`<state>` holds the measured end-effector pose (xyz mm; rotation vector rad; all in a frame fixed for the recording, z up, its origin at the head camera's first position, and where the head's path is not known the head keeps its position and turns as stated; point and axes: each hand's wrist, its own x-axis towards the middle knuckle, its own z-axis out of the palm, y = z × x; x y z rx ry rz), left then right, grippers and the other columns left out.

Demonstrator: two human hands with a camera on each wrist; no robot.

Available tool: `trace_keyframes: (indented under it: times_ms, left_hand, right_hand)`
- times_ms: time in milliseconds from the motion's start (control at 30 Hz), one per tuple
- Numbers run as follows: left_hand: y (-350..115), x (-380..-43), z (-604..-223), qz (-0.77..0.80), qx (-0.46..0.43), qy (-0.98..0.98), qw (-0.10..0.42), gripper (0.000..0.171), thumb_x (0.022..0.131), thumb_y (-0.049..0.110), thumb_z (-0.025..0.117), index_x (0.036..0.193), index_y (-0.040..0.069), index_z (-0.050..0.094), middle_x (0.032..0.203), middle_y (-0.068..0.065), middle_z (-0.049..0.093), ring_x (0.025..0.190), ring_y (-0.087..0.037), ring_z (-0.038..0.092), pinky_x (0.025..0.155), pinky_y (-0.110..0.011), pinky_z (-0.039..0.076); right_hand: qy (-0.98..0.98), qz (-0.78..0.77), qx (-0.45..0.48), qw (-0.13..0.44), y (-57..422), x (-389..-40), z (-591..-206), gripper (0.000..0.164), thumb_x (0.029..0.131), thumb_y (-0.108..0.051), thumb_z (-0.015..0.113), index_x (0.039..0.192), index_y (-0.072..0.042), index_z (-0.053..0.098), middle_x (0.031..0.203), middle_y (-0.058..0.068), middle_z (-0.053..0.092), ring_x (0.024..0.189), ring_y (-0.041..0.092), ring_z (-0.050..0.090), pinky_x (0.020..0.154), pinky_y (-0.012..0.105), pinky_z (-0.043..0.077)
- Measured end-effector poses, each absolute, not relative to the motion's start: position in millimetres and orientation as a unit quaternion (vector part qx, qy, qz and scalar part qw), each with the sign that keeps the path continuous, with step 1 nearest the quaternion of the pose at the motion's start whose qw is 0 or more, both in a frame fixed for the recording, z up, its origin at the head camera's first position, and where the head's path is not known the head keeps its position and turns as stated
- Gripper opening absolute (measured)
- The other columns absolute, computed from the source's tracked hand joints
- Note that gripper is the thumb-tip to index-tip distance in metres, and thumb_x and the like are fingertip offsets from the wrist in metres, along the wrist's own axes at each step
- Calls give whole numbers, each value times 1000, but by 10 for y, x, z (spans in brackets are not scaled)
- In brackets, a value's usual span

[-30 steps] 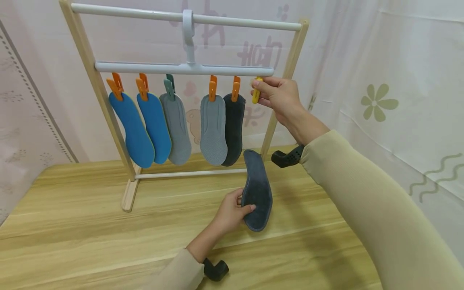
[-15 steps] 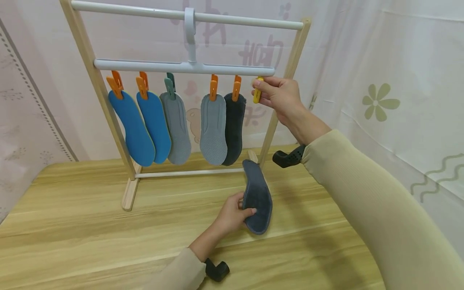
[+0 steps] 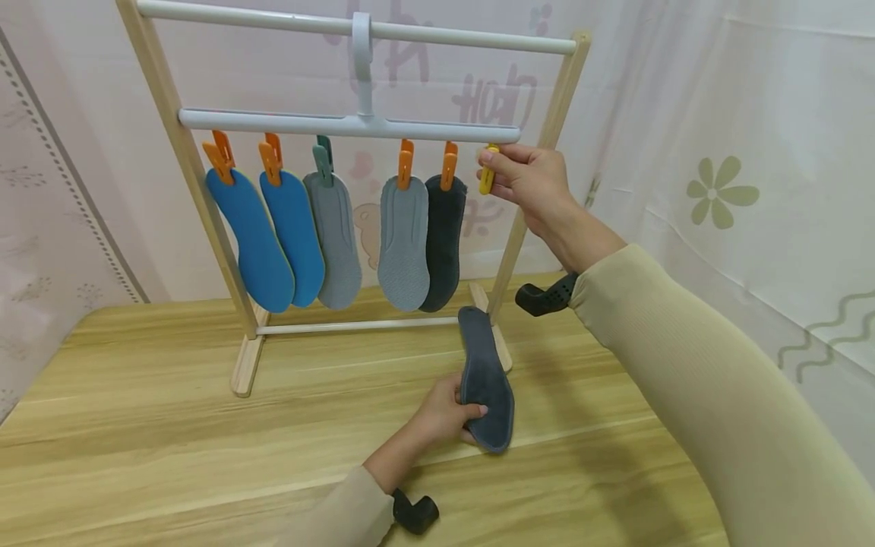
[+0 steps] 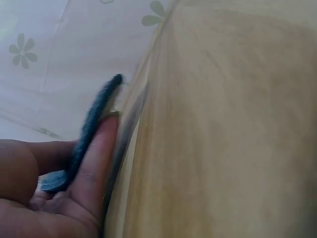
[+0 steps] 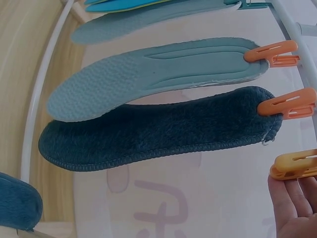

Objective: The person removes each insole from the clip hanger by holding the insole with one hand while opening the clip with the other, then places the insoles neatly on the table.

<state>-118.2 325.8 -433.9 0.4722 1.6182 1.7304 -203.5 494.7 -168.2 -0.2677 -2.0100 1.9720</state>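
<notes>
My left hand pinches a dark grey insole near its wide end, thumb on top, low over the table in front of the rack. In the left wrist view the insole appears edge-on between thumb and fingers. Up at the right end of the white hanger bar, my right hand pinches a yellow clothespin. Its lower end holds nothing. Beside it, a dark insole and a light grey insole hang from orange clothespins.
Farther left hang another grey insole on a green clothespin and two blue insoles on orange ones. The wooden rack has a low white crossbar and feet on the wooden table. A printed curtain stands behind.
My left hand has lowered the dark grey insole toward the table, away from the hanger bar. The right hand keeps its pinch on the yellow clothespin at the bar's end.
</notes>
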Motion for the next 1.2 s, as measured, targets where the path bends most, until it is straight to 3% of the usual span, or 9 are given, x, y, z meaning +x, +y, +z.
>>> trace_keyframes:
  times_ms: [167, 467, 700, 967, 1200]
  left_hand:
    - [3265, -1178, -4341, 661, 171, 622, 384, 40, 97, -6, 61, 136, -4, 51, 114, -27, 71, 97, -43, 74, 71, -44, 64]
    - [3260, -1196, -4336, 661, 174, 616, 391, 39, 97, -5, 60, 136, -3, 52, 114, -25, 71, 98, -42, 74, 71, -43, 64]
    - [3266, -1171, -4322, 647, 165, 638, 383, 35, 99, 6, 64, 133, 1, 54, 103, -22, 75, 86, -38, 76, 62, -40, 64]
    - [3255, -1163, -4246, 609, 162, 690, 357, 40, 102, 18, 61, 138, 2, 52, 96, -16, 76, 70, -29, 75, 56, -36, 62]
    - [3184, -1229, -4086, 519, 183, 785, 285, 56, 102, 25, 62, 147, -4, 44, 79, -12, 72, 54, -19, 68, 50, -32, 58]
  right_hand:
    - [-697, 692, -96, 158, 4940, -2031, -1673, 38, 88, -22, 79, 122, -9, 74, 103, 2, 76, 97, 18, 75, 98, 36, 56]
    - [-694, 696, -95, 156, 4928, -2034, -1647, 39, 86, -22, 80, 122, -9, 75, 105, 4, 76, 96, 17, 75, 97, 35, 56]
    - [-697, 693, -104, 148, 4912, -2018, -1652, 43, 86, -23, 80, 126, -9, 72, 109, 4, 75, 96, 17, 75, 102, 38, 54]
    - [-705, 686, -88, 158, 4921, -2012, -1680, 42, 88, -22, 78, 127, -6, 71, 101, 0, 76, 99, 20, 75, 87, 27, 61]
    - [-707, 682, -93, 161, 4931, -2007, -1682, 43, 88, -23, 78, 127, -7, 71, 104, 1, 75, 96, 16, 75, 98, 34, 56]
